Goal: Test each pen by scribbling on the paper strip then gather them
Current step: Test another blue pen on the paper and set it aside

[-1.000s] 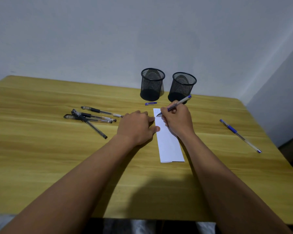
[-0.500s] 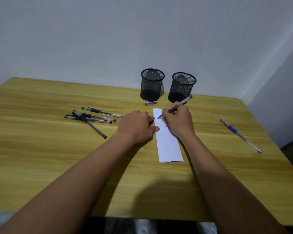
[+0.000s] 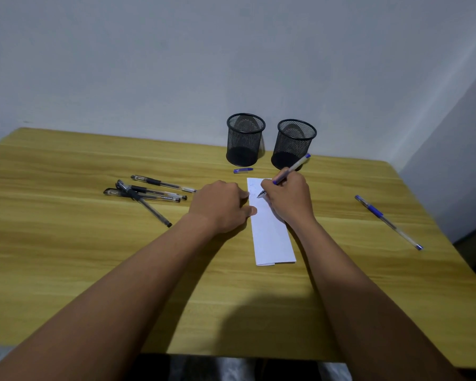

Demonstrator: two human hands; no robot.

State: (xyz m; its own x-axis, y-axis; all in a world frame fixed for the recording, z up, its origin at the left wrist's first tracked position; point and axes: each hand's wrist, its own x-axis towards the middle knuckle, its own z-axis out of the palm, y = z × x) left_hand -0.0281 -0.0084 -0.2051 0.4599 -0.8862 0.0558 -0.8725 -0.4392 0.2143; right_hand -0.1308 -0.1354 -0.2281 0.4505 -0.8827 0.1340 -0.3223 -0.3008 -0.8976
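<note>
A white paper strip [image 3: 272,237] lies lengthwise in the middle of the wooden table [image 3: 66,243]. My right hand [image 3: 290,199] grips a blue pen [image 3: 291,167] with its tip on the strip's upper part, where faint blue scribbles show. My left hand [image 3: 220,206] rests curled on the table, its fingertips and thumb pressing the strip's left edge. Several black pens [image 3: 149,192] lie in a loose pile to the left. Another blue pen [image 3: 388,222] lies alone at the right. A blue pen cap [image 3: 243,170] sits just beyond the strip.
Two black mesh pen cups [image 3: 245,140] [image 3: 294,144] stand side by side at the back of the table against the wall. The table's right edge runs close to the lone blue pen. A wall corner rises at the right.
My right hand has shifted the pen tip a little lower down the strip, leaving faint blue marks above it. My left hand stays on the strip's edge.
</note>
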